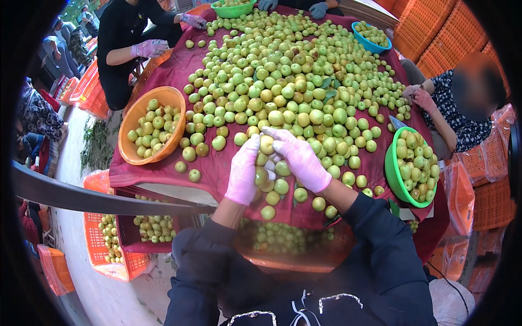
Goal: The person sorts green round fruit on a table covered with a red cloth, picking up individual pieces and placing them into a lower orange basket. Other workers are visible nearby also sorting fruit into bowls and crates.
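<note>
My left hand (244, 169) and my right hand (302, 160), both in pink gloves with grey-white palms, meet at the near middle of a heap of small green fruit (288, 76) on a maroon cloth (136, 176). Their fingers are closed around a pale yellow fruit (266, 145). A few more fruits (261, 175) show between and just below my hands; whether I hold any of these I cannot tell.
An orange basket (129, 125) stands left, a green one (392, 160) right, a blue one (373, 46) far back, all with fruit. Co-workers (122, 30) (446, 108) sit around the table. Orange crates (424, 30) are stacked right; fruit crates (98, 239) lie below left.
</note>
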